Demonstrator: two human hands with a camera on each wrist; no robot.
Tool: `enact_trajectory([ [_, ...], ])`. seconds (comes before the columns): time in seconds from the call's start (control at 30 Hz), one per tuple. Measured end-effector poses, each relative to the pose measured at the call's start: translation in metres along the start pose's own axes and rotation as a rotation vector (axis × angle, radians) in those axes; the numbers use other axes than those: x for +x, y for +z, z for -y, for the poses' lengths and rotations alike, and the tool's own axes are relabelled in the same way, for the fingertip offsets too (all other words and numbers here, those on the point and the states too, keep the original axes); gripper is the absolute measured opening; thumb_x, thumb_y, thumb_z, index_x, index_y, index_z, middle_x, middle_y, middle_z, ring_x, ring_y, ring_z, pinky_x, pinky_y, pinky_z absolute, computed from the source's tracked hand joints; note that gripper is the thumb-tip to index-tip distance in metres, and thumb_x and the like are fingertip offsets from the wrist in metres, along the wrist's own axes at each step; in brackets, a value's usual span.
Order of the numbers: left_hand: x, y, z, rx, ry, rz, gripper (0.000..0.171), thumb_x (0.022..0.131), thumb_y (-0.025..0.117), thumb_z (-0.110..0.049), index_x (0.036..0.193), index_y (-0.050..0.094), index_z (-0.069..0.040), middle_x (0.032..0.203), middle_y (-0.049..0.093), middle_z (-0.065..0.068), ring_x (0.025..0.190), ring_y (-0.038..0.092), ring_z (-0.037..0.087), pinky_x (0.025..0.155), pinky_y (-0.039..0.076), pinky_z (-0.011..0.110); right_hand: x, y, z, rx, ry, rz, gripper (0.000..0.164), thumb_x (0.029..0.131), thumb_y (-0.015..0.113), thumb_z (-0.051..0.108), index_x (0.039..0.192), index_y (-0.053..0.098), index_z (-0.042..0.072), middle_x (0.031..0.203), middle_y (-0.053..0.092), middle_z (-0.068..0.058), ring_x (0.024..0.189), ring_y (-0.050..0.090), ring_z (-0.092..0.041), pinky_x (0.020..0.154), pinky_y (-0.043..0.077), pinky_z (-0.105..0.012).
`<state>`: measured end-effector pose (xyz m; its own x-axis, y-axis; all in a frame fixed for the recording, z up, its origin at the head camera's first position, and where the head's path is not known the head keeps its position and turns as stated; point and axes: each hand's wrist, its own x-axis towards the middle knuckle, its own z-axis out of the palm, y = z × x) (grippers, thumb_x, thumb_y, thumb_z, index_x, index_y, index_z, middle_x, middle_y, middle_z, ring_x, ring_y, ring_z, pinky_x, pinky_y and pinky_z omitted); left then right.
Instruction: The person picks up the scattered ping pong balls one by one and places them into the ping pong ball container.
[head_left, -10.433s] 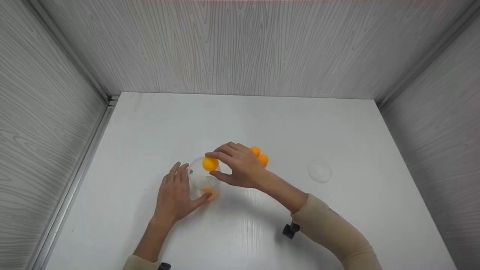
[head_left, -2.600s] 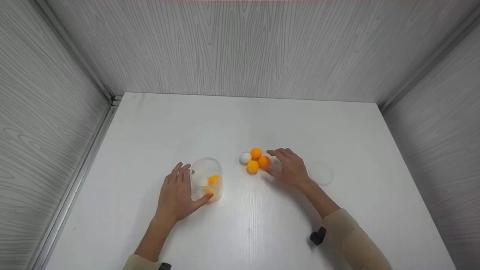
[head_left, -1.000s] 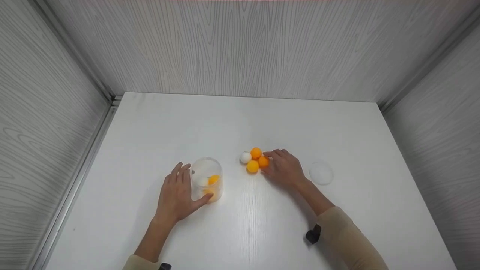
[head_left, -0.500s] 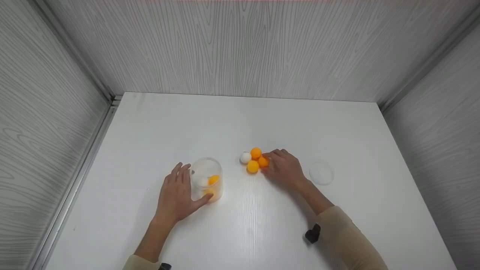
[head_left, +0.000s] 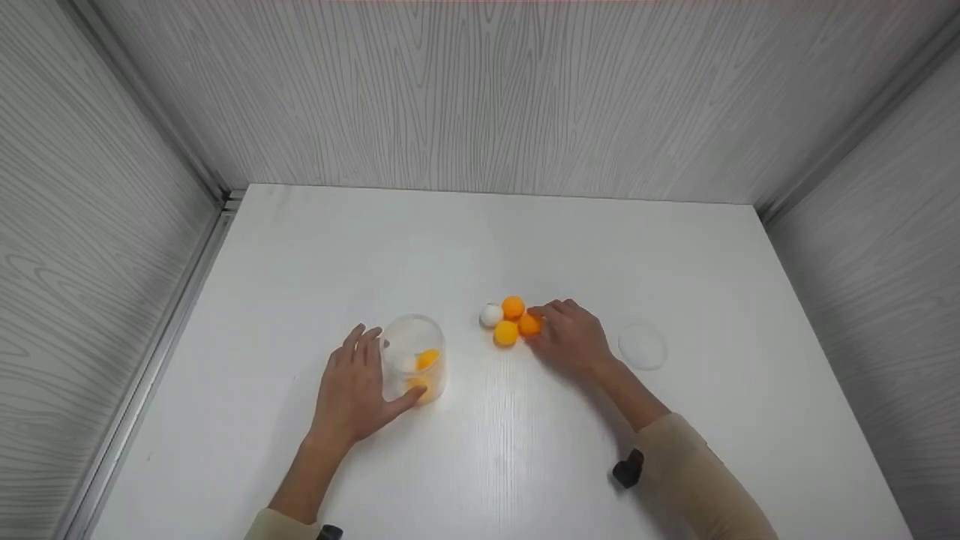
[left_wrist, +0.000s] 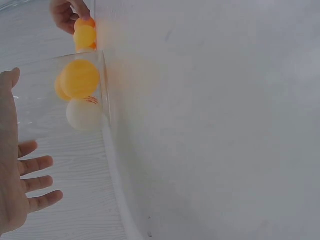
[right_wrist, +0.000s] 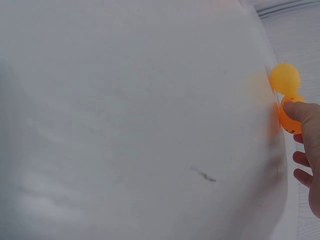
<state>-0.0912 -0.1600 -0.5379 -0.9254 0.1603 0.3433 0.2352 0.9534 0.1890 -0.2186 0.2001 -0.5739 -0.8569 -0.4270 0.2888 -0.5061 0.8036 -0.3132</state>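
A clear cylindrical container (head_left: 412, 337) stands upright on the table. Inside lie two orange ping-pong balls (left_wrist: 82, 79) and a white one (left_wrist: 84, 115), seen through its wall in the left wrist view. My left hand (head_left: 352, 390) rests against the container's left side, thumb at the front, fingers extended. To the right sits a cluster: a white ping-pong ball (head_left: 491, 315), an orange one (head_left: 513, 306) at the back and a yellow-orange one (head_left: 505, 334) in front. Between thumb and fingers, my right hand (head_left: 570, 334) pinches the cluster's rightmost orange ping-pong ball (head_left: 529, 324), still at table level.
A clear round lid (head_left: 643, 346) lies flat on the white table (head_left: 495, 450), just right of my right hand. Grey wood-grain panels (head_left: 480, 97) enclose the back and both sides.
Earlier, my right hand held an orange ball over the container; that ball is no longer in it. Since then the hand has come to the cluster, closed on the rightmost ball and shifted it slightly right.
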Motion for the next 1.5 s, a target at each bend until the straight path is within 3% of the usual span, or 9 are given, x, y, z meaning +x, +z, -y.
enact_trajectory([
  [0.23,0.000,0.000,0.000,-0.010,-0.008,0.014,0.098,0.081,0.074,-0.068,0.140,0.054,0.007,0.144,0.062,0.023,0.144,0.053,0.041,0.112,0.052,0.054,-0.003,-0.003,-0.001,-0.006,-0.008,-0.026,0.035,0.093,0.079,0.036,0.122,0.077,0.016,0.113,0.079,0.000,0.099,0.070,-0.022,0.085,0.063,-0.036],
  [0.67,0.002,0.003,0.002,-0.012,0.005,-0.003,0.099,0.079,0.078,-0.065,0.141,0.052,0.007,0.142,0.062,0.024,0.141,0.054,0.042,0.110,0.054,0.055,-0.004,-0.010,-0.006,0.023,-0.079,-0.161,0.034,0.090,0.083,0.037,0.118,0.077,0.019,0.108,0.079,0.000,0.094,0.070,-0.022,0.081,0.064,-0.034],
  [1.07,0.001,-0.001,0.000,-0.006,-0.008,0.031,0.098,0.082,0.073,-0.068,0.142,0.053,0.007,0.145,0.061,0.023,0.144,0.052,0.041,0.113,0.052,0.054,-0.003,-0.025,-0.003,0.037,-0.090,-0.155,0.035,0.092,0.082,0.034,0.122,0.076,0.018,0.113,0.078,-0.002,0.099,0.071,-0.024,0.088,0.064,-0.036],
  [1.5,0.000,-0.001,0.001,-0.016,-0.004,0.015,0.095,0.081,0.074,-0.068,0.136,0.058,0.008,0.144,0.061,0.022,0.143,0.052,0.041,0.113,0.052,0.054,0.002,-0.044,0.005,0.065,-0.191,-0.253,0.037,0.088,0.086,0.030,0.120,0.076,0.015,0.108,0.079,-0.003,0.095,0.071,-0.023,0.084,0.065,-0.036],
])
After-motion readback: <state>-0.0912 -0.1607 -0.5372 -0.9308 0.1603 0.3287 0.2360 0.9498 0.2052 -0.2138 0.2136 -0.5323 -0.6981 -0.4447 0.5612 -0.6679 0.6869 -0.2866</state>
